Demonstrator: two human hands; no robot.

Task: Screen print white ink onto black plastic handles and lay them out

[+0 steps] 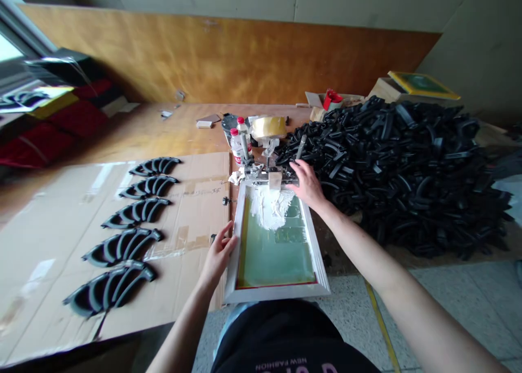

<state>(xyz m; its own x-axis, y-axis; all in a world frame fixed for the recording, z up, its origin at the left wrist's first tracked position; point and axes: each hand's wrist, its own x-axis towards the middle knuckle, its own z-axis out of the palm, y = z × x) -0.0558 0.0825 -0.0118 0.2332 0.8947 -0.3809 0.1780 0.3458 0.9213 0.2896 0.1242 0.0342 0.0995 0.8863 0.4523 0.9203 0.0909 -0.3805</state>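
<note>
A screen-printing frame (322, 278) with a pale metal rim and green mesh lies in front of me. White paste (271, 207) is smeared over the far part of its mesh. A metal clamp (255, 173) stands at its far end, with a small pale block (275, 180) on it. My left hand (218, 253) is at the frame's left edge, its fingers and thumb apart. At the far right corner, my right hand (309, 187) reaches beside the clamp, thumb and fingers spread; whether its fingertips touch the metal I cannot tell.
Black curved plastic parts (136, 212) lie in several rows on cardboard (196, 210) at left. A large heap of black parts (399, 166) fills the right. Behind the clamp are red-capped bottles (235, 144) and a tape roll (269, 126). Red boxes (69, 125) stand far left.
</note>
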